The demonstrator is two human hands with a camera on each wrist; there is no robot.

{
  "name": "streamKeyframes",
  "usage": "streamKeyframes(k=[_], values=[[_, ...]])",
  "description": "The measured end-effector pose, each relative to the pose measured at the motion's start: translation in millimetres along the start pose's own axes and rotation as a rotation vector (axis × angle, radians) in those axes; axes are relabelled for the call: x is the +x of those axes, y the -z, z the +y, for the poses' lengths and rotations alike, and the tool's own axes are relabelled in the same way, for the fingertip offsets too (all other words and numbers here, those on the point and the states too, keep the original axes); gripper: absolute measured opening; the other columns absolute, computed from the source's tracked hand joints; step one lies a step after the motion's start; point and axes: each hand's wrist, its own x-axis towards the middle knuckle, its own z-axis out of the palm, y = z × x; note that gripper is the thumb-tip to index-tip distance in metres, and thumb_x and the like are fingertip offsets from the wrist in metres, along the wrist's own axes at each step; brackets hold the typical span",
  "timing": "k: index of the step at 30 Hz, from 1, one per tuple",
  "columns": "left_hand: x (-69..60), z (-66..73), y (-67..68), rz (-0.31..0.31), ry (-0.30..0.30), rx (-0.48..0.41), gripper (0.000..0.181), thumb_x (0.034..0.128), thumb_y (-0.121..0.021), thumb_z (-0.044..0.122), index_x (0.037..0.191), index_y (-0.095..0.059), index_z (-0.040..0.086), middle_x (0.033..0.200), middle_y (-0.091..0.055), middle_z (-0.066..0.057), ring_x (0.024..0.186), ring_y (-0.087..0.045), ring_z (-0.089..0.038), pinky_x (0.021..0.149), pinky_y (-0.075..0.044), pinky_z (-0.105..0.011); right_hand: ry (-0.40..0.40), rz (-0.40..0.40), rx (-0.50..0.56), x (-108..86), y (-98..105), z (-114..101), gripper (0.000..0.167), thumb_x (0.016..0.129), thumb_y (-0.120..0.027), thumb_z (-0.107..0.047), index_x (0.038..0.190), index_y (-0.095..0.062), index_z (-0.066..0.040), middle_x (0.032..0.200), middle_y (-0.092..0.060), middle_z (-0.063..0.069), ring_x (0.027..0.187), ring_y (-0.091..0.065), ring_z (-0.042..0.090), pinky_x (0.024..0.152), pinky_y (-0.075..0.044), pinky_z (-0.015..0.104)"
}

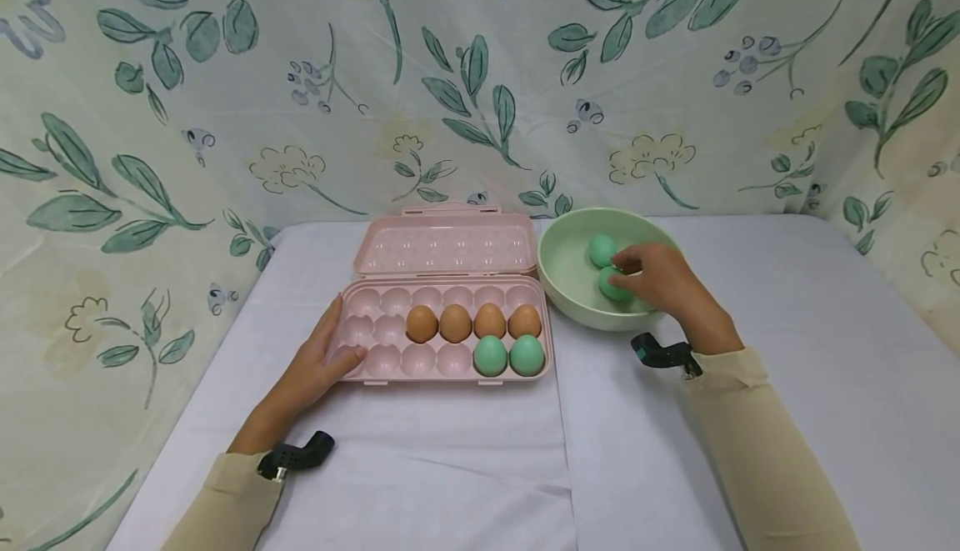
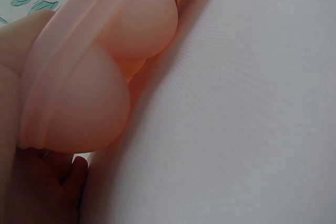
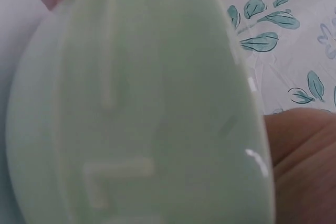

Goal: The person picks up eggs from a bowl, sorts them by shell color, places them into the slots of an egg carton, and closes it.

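Note:
An open pink egg carton (image 1: 382,359) lies on the table, with several brown eggs (image 1: 455,323) in its middle row and two green eggs (image 1: 491,356) at the right of the front row. My left hand (image 1: 311,372) grips the carton's left end, thumb over the front corner; in the left wrist view fingers (image 2: 76,177) show below the carton's rounded cups (image 2: 89,103). Inside the light green bowl (image 1: 566,280), my right hand (image 1: 667,284) pinches a green egg (image 1: 613,286). Another green egg (image 1: 602,250) lies just behind it. The bowl's outer wall (image 3: 142,103) hides the fingertips in the right wrist view.
The carton's raised lid (image 1: 446,242) leans back behind the cups. The bowl stands right beside the carton's right end. A white cloth (image 1: 450,468) covers the table, and a floral curtain (image 1: 480,76) hangs along the back and left.

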Motion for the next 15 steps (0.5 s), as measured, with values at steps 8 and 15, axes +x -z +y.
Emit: streamKeyframes(k=[8, 15], values=[[0.8, -2.1, 0.3, 0.001, -0.004, 0.002, 0.096, 0.0869, -0.067, 0.032, 0.157, -0.002, 0.02, 0.162, -0.005, -0.004, 0.148, -0.006, -0.03, 0.112, -0.011, -0.062, -0.02, -0.022, -0.04, 2.5, -3.8, -2.9, 0.043, 0.088, -0.07, -0.019, 0.122, -0.062, 0.006, 0.118, -0.063, 0.025, 0.113, -0.056, 0.039, 0.099, -0.041, 0.053], [1.5, -2.0, 0.0, 0.003, -0.001, 0.001, 0.096, 0.0866, -0.067, 0.03, 0.156, -0.002, 0.021, 0.162, -0.006, -0.004, 0.148, -0.007, -0.029, 0.112, -0.012, -0.062, 0.028, -0.035, -0.059, 3.1, -6.0, -2.1, 0.041, 0.087, -0.071, -0.019, 0.12, -0.063, 0.005, 0.115, -0.065, 0.024, 0.112, -0.057, 0.039, 0.099, -0.04, 0.054]])
